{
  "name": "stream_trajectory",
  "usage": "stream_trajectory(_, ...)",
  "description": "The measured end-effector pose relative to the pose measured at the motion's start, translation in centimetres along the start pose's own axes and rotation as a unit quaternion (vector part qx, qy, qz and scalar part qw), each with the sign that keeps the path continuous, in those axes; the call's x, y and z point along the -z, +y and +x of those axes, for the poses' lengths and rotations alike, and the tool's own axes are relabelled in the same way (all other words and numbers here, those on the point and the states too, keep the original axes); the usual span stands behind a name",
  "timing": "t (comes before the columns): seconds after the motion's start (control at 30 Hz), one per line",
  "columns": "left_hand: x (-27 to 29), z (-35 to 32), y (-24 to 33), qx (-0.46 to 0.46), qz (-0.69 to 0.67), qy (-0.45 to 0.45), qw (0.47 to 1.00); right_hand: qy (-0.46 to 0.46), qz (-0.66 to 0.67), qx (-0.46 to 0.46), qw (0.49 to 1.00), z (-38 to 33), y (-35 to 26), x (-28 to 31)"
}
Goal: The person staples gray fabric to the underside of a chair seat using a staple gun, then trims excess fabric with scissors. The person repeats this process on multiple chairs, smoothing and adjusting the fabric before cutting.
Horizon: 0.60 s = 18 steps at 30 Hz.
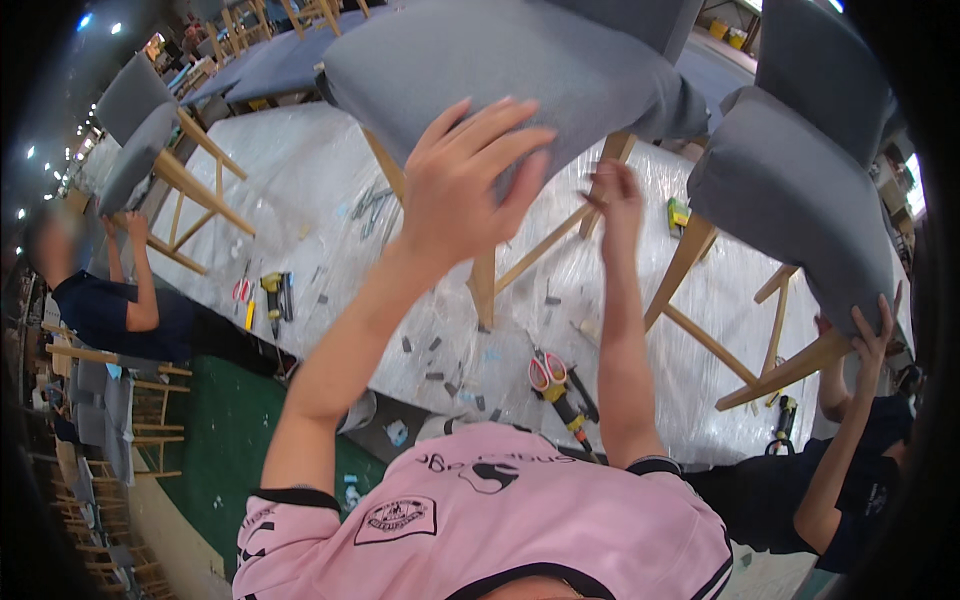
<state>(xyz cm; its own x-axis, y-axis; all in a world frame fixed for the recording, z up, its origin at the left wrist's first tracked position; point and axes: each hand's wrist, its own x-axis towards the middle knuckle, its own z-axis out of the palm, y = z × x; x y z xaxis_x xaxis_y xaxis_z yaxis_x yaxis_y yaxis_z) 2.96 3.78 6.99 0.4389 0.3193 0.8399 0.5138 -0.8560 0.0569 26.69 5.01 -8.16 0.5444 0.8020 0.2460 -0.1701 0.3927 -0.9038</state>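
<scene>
Grey upholstered chair at 12 o'clock, standing on a desk wrapped in clear plastic. Reading left to right: at 9 o'clock, a co-worker holds a second grey chair from below. Beside that, red-handled scissors and a yellow-and-black power tool lie on the desk. Near 12 o'clock, the left hand is raised before the seat, fingers spread, grasping nothing; whether its palm touches fabric is unclear. Smoothing would probably go best with flat fingers and even pressure, working outward toward the edge. At 5 o'clock, more scissors lie against another power tool; these are best kept clear of the forearms. At 2 o'clock, the right hand is blurred, fingers curled near a wooden leg; I cannot tell whether it grips anything. Steadying that leg should stop the chair sliding on slick plastic. Farther out, another worker's hand supports a third chair.
</scene>
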Motion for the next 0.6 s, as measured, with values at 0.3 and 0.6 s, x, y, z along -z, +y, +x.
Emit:
stream_trajectory(0.3,-1.4,0.4,-7.8,-0.044,-0.093,0.105,0.989,-0.045,-0.14,0.074,0.986,24.4,5.6,13.7)
stream_trajectory(0.6,3.7,0.0,-8.1,0.064,0.259,-0.093,0.959,0.001,-0.277,0.184,0.943,15.6,10.3,7.0)
